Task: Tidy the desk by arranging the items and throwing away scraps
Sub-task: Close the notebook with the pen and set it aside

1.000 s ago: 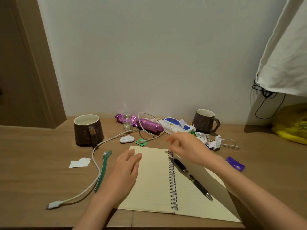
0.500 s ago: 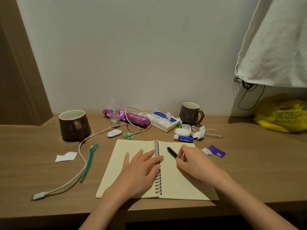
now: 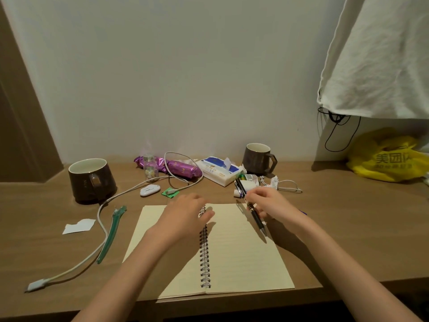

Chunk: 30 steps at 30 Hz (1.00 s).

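An open spiral notebook (image 3: 241,252) lies at the desk's front edge. My left hand (image 3: 185,212) rests on its left page near the top of the spiral, fingers relaxed. My right hand (image 3: 271,205) pinches a black pen (image 3: 254,213), lifted at a slant over the notebook's upper right corner. A white paper scrap (image 3: 79,226) lies to the left. Crumpled scraps (image 3: 274,182) and a green wrapper (image 3: 170,192) sit behind the notebook.
Brown mugs stand at the left (image 3: 91,180) and back right (image 3: 258,158). A white cable (image 3: 102,219), green clip (image 3: 111,233), small bottle (image 3: 150,169), purple snack packs (image 3: 181,169), tissue pack (image 3: 218,170) and yellow bag (image 3: 390,159) are spread about.
My right hand has picked the pen up off the right page and raised it. My left hand has slid up the left page toward the top of the spiral.
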### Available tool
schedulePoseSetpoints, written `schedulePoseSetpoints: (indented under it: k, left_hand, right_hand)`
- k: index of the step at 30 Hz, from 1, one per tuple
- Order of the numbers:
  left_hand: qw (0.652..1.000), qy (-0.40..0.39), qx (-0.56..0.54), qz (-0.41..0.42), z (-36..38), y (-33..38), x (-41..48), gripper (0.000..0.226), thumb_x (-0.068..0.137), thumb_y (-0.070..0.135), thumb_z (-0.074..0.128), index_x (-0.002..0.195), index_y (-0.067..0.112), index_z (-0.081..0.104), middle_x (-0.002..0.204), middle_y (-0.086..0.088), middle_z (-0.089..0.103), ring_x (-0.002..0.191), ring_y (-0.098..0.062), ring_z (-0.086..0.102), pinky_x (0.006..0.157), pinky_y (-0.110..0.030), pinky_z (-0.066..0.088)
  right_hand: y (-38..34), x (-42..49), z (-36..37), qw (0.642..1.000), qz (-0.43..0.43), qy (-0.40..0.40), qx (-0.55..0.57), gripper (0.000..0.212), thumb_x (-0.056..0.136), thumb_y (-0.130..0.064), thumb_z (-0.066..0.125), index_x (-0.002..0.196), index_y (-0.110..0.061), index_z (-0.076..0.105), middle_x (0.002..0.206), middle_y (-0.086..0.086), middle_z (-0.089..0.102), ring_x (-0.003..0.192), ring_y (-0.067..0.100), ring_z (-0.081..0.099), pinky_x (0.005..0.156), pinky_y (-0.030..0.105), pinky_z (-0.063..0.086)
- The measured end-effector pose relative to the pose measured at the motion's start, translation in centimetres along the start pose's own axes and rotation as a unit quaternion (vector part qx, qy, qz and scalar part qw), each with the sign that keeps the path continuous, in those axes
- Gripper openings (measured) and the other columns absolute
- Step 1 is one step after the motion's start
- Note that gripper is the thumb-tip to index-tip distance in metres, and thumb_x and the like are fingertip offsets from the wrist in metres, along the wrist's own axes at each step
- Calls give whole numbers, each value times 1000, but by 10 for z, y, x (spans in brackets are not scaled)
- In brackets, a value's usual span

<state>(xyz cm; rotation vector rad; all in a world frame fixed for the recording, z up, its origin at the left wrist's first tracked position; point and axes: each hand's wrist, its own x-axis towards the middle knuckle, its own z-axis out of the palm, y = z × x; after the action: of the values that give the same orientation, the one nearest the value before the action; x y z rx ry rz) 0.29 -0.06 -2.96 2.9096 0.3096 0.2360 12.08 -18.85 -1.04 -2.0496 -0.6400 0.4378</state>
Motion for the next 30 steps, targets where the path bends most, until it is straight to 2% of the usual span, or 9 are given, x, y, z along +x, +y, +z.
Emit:
schedulePoseSetpoints:
  k: [3, 5, 9, 13, 17, 19, 23, 27, 30]
  left_hand:
    - [999, -37, 2, -9, 3, -5, 25, 50, 89, 56, 44, 131, 29, 50, 137, 2, 46, 126, -21, 37, 99, -39, 40]
    - [999, -42, 2, -3, 7, -9, 31, 55, 84, 62, 48, 129, 30, 54, 130, 2, 48, 121, -20, 35, 96, -37, 40]
    - [999, 0, -42, -1, 16, -15, 33, 54, 78, 66, 55, 121, 35, 61, 120, 9, 51, 114, -12, 36, 91, -32, 39]
    - [996, 35, -79, 0, 19, -15, 33, 42, 76, 61, 61, 111, 37, 65, 110, 13, 53, 109, -9, 39, 86, -30, 39]
    - [990, 49, -133, 1, 23, -18, 36, 27, 82, 48, 62, 107, 39, 66, 104, 12, 56, 104, -7, 48, 83, -31, 44]
    - [983, 68, -170, -4, 24, -20, 37, 20, 84, 38, 62, 103, 35, 70, 101, 12, 61, 97, -6, 55, 83, -31, 49]
    - [973, 92, -213, -20, 28, -19, 39, 12, 87, 26, 60, 88, 27, 72, 87, 12, 67, 82, -4, 58, 70, -20, 43]
    - [970, 85, -223, -41, 33, -21, 47, 26, 85, 24, 56, 60, 30, 63, 67, 11, 66, 71, -6, 60, 75, -30, 50]
    - [970, 76, -228, -48, 37, -22, 49, 36, 84, 21, 53, 48, 23, 61, 56, 4, 64, 65, -15, 60, 78, -34, 48]
  right_hand:
    - [-6, 6, 3, 998, 2, -16, 62, 12, 96, -23, 54, 95, -19, 65, 95, 7, 64, 65, 6, 51, 47, 10, 41]
    - [-8, 10, 6, 997, 2, -22, 79, 11, 95, -21, 54, 94, -17, 65, 89, 2, 63, 63, 5, 54, 47, 9, 42]
    - [-8, 20, 17, 997, -9, -11, 74, 7, 94, -21, 57, 98, -19, 63, 88, -3, 64, 66, 7, 63, 53, 12, 48]
    - [-7, 31, 31, 999, -9, 6, 32, 23, 92, -25, 60, 114, -17, 62, 91, -1, 66, 74, 9, 64, 64, 20, 54]
    - [-8, 40, 44, 999, -25, 30, -12, 27, 91, -25, 60, 116, -16, 62, 86, -5, 64, 76, 7, 61, 63, 19, 52]
    - [-9, 43, 49, 997, -36, 49, -36, 26, 91, -24, 61, 115, -16, 64, 85, -9, 62, 79, 7, 61, 68, 22, 54]
    - [-8, 46, 58, 992, -54, 75, -85, 25, 90, -23, 61, 114, -16, 67, 94, -7, 62, 81, 4, 57, 64, 14, 46]
    - [-9, 49, 63, 992, -46, 71, -97, 27, 89, -22, 64, 115, -16, 69, 105, 0, 69, 79, 3, 56, 59, 10, 40]
    - [-10, 50, 64, 991, -43, 75, -102, 25, 89, -23, 64, 113, -16, 71, 106, 1, 71, 78, 4, 57, 59, 11, 41]
